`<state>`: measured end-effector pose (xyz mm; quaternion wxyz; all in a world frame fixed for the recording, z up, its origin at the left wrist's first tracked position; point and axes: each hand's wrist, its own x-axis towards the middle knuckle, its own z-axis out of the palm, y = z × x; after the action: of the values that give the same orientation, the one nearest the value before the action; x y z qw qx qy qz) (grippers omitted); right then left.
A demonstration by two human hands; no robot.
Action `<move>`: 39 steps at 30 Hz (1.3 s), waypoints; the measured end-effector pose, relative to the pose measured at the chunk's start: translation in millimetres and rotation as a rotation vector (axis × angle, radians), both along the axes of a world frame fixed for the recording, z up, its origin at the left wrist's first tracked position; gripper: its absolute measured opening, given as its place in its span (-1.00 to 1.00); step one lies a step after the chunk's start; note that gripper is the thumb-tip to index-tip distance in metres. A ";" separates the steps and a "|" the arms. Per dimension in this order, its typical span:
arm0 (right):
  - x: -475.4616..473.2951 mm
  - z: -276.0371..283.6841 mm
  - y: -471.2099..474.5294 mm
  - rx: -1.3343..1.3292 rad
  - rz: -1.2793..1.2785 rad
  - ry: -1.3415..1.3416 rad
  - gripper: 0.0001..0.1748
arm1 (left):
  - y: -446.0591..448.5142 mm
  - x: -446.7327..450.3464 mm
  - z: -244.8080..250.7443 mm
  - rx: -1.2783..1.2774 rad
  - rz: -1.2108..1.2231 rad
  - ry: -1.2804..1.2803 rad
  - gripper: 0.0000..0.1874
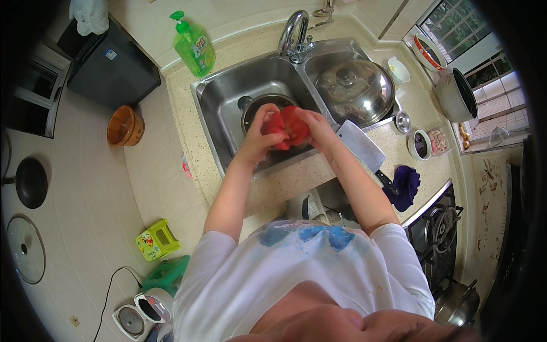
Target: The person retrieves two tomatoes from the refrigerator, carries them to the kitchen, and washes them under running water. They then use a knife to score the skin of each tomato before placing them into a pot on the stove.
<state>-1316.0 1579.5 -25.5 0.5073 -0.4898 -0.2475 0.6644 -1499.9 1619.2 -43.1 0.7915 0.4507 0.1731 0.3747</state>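
Observation:
Over the left basin of a steel double sink (222, 124), both hands hold a glossy red vegetable (287, 126), lobed like a bell pepper, with a paler middle. My left hand (261, 136) grips its left side, thumb across the front. On the right side, my right hand (317, 128) has its fingers around the edge. Below them a round metal pot or bowl (252, 107) sits in the basin, partly hidden by the hands. A cleaver (362, 145) lies on the counter beside my right forearm, its black handle on a dark purple cloth (406, 188).
A domed steel lid (354, 92) covers much of the right basin. The faucet (295, 34) rises behind the sink, with a green soap bottle (194, 49) to its left. Small bowls (420, 145) and a ladle (401, 122) stand right, near the gas stove (436, 231).

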 end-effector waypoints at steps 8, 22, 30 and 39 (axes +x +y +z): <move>1.8 1.3 7.1 -0.034 0.018 -0.250 -0.44 | 0.1 4.4 4.5 -0.086 0.084 0.082 -0.25; 4.0 12.3 -20.2 0.431 0.151 -0.940 0.04 | -17.1 25.0 9.4 -0.344 0.187 -0.107 -0.29; 20.8 37.8 -51.2 0.445 0.159 -0.945 -0.07 | -29.6 33.4 24.2 -0.315 -0.008 0.022 -0.40; 37.6 45.3 -84.1 0.409 -0.103 -0.918 -0.24 | -44.6 73.5 21.0 -0.364 -0.079 -0.033 -0.54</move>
<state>-1278.4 1495.4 19.8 0.4639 -0.6334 -0.5458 0.2928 -1426.4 1574.6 -22.1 0.8768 0.3005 0.2071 0.3132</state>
